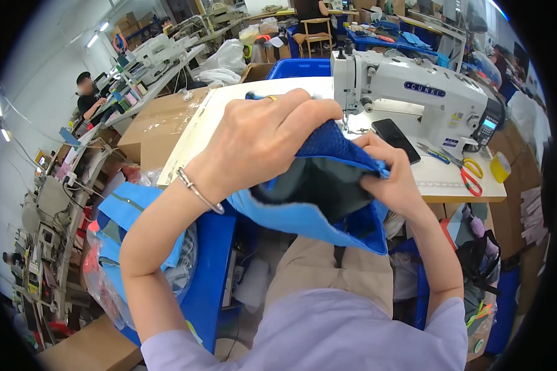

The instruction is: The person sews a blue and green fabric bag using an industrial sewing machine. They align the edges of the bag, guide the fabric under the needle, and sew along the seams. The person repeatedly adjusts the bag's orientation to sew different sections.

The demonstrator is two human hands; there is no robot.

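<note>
Both hands hold up a blue fabric pouch [291, 216], light blue outside with darker blue mesh and a dark lining showing through its gaping mouth. My left hand [260, 136], a silver bangle at its wrist, is closed over the pouch's upper left edge; its fingertips are partly hidden behind the cloth. At the right corner, my right hand [393, 176] pinches the blue edge between thumb and fingers. Just beyond the pouch stands a white sewing machine [414, 86], its needle area close behind my hands.
On the white sewing table [229, 102] lie a black phone [395, 140], red-and-yellow-handled scissors [470, 182], small snips [434, 153], a ruler [439, 183] and a yellow tape roll [500, 167]. Light blue cut pieces [127, 213] lie at left. A blue bin [298, 68] stands behind the table.
</note>
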